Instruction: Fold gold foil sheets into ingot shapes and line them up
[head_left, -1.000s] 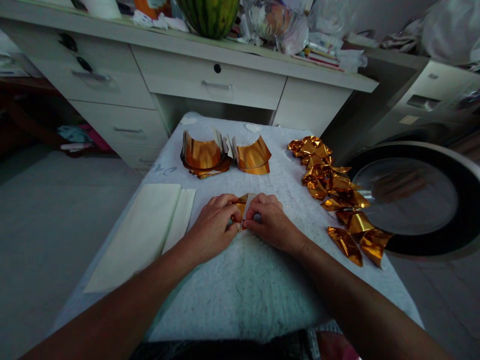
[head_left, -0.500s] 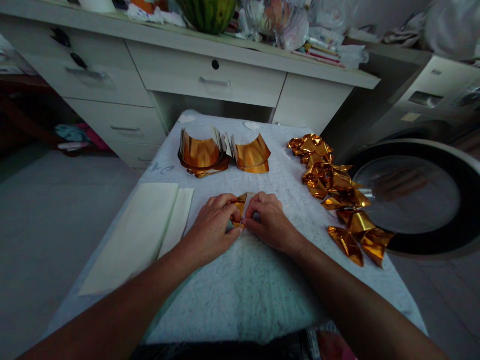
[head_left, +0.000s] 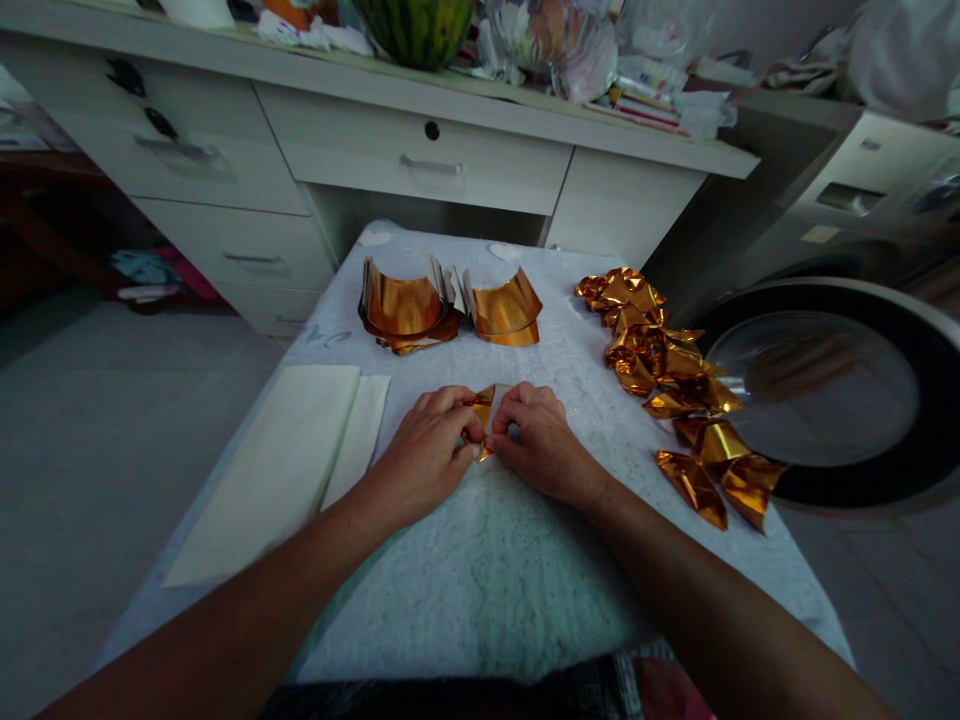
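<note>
A small sheet of gold foil paper (head_left: pixel 484 408) lies between my two hands at the middle of the cloth-covered table (head_left: pixel 555 590). My left hand (head_left: pixel 431 440) pinches its left side, fingers curled over the edge. On the other side, my right hand (head_left: pixel 536 435) grips the sheet with thumb and forefinger close to the left thumb. Part of the sheet shows its pale back; much of it is hidden under my fingers. Beyond my hands stand two curved stacks of gold foil paper, a left stack (head_left: pixel 405 305) and a right stack (head_left: pixel 506 308).
Folded gold foil pieces (head_left: pixel 652 345) form a row along the table's right side. Pale folded sheets (head_left: pixel 277 450) lie at the left. An open washing machine door (head_left: pixel 817 390) adjoins the right edge. Behind is a white drawer cabinet (head_left: pixel 427 165) with a watermelon (head_left: pixel 412 30) on top.
My left thumb has drawn in slightly, and the lower edge of the foil paper shows a little differently between my fingers. Both hands otherwise stay in place.
</note>
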